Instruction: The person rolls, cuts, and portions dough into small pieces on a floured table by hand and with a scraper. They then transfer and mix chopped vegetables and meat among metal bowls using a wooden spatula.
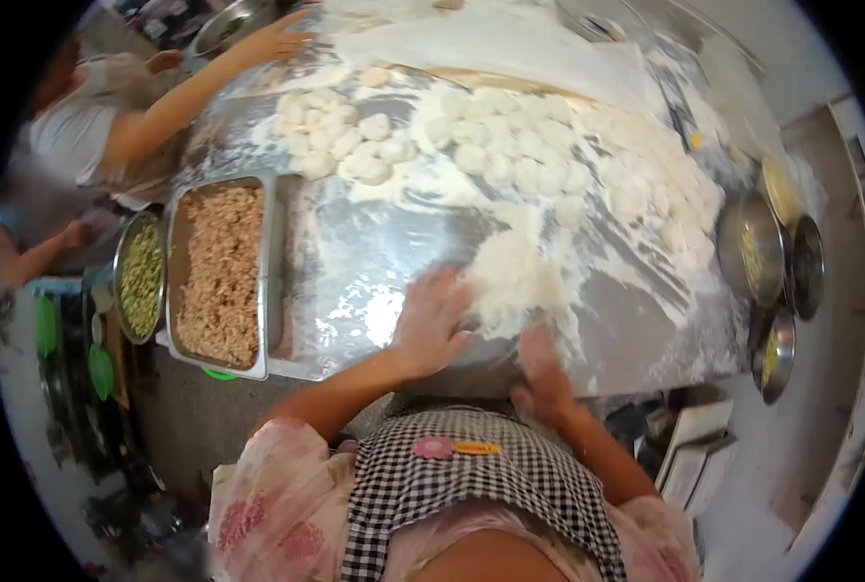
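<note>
My left hand [432,325] lies on the metal tabletop [394,228] with its fingers stretched out and thumb apart. Its fingertips reach the left edge of a flour pile [515,276]. Just below that pile is my right hand [546,373], somewhat blurred, with fingers extended and thumb apart, near the table's front edge. Neither hand appears to hold anything. Beyond the flour, floured dough pieces [510,141] sit in a cluster, with more dough pieces [340,136] to the left and another group of dough pieces [656,194] to the right.
At left stand a metal tray of minced filling [272,272] and a bowl of chopped greens [142,276]. Metal bowls [754,247] line the right edge. Across the table, a co-worker's arm [200,92] reaches over the upper left. A white sheet [510,53] covers the far side.
</note>
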Demonstrator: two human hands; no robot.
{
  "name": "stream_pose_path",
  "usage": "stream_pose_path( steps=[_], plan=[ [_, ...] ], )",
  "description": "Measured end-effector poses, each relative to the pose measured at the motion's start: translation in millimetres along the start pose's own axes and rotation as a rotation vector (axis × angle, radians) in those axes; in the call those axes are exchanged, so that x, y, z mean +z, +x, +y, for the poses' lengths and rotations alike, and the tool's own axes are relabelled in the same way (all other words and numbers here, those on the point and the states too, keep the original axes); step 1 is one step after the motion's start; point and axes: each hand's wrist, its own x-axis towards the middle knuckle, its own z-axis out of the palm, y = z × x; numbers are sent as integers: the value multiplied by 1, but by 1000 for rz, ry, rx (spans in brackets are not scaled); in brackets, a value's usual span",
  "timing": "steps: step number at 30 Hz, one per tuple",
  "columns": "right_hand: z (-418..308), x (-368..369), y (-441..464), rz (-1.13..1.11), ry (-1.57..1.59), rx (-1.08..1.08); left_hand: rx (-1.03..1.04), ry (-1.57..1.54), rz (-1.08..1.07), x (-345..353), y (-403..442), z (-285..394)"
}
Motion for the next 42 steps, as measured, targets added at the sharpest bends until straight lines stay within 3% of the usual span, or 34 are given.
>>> stream_pose_path(
  steps=[2, 4, 8, 10, 11, 14, 17, 18, 20, 21, 22, 23, 27, 28, 30, 32, 33, 34, 36, 39, 42],
  plan=[
    [-10, 11, 4, -194, -42, -46, -281, 9, 129, 23, -8, -19],
    [-21, 15, 30, -309, -132, -179, -216, -131, 136, 43, 26, 8],
    [-17, 17, 71, -182, -81, -208, -92, -248, 246, 16, 76, 1],
    [-23, 10, 75, -145, -202, -328, -451, -448, 482, -25, 72, -37],
    [-23, 9, 78, -130, -195, -338, -302, 31, 663, -9, 59, -102],
    [-22, 14, 77, -85, -184, -343, -526, 38, 570, -51, 23, -176],
    [-20, 16, 78, -117, -191, -319, -773, 112, 289, -105, 36, -111],
    [-19, 17, 76, -123, -198, -310, -771, 2, 237, -82, 45, -123],
    [-18, 19, 79, -123, -215, -306, -492, -328, 350, -16, 71, -120],
    [-20, 19, 79, -122, -223, -308, -370, -542, 326, -14, 76, -87],
    [-21, 19, 77, -118, -234, -310, -325, -363, 249, -19, 84, -68],
    [-21, 19, 76, -115, -244, -311, -273, -334, 347, -39, 92, -67],
    [-18, 27, 75, -10, -236, -342, -198, -367, 752, -179, 143, -114],
    [-25, 21, 79, -47, -305, -353, -176, -199, 865, -228, 154, -132],
    [-21, 25, 78, 16, -267, -388, -330, 105, 816, -339, 172, -161],
    [-20, 26, 78, 77, -232, -425, -363, 210, 989, -413, 163, -160],
    [-22, 25, 78, 86, -228, -431, -367, 114, 1152, -445, 144, -136],
    [-22, 25, 77, 94, -220, -427, -288, 575, 1044, -484, 149, -184],
    [-3, 34, 83, 99, -280, -442, -305, 572, 1056, -516, 128, -191],
    [-21, 28, 71, -16, -287, -321, -184, 199, 992, -519, 110, -198],
    [-10, 33, 72, -79, -377, -294, 14, -154, 780, -469, 121, -196]
  ],
)
